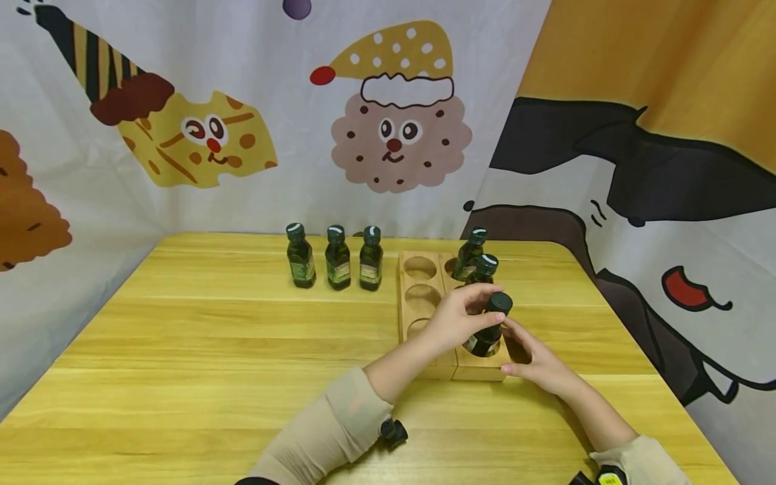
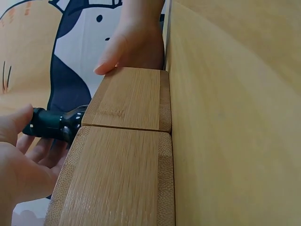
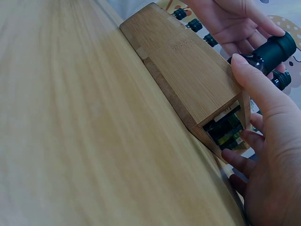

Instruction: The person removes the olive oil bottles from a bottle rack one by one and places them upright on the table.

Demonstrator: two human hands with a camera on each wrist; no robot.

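Note:
My left hand (image 1: 457, 316) pinches a small dark green bottle (image 2: 49, 123) near its cap, thumb on one side and fingers on the other. That bottle stands in the nearest round hole of the right-hand block of a wooden bottle rack (image 1: 479, 372). Its lower part is inside the rack. My right hand (image 1: 542, 364) grips the rack's near right corner, the thumb on the front face and the bent fingers by the open side (image 3: 225, 127). Two more green bottles, a middle one (image 1: 486, 264) and a far one (image 1: 469, 254), stand in the holes behind.
Three similar green bottles, a left one (image 1: 300, 259), a middle one (image 1: 337, 259) and a right one (image 1: 371, 259), stand in a row left of the rack at the back of the wooden table (image 1: 212, 357). A printed cloth (image 1: 242, 40) hangs behind.

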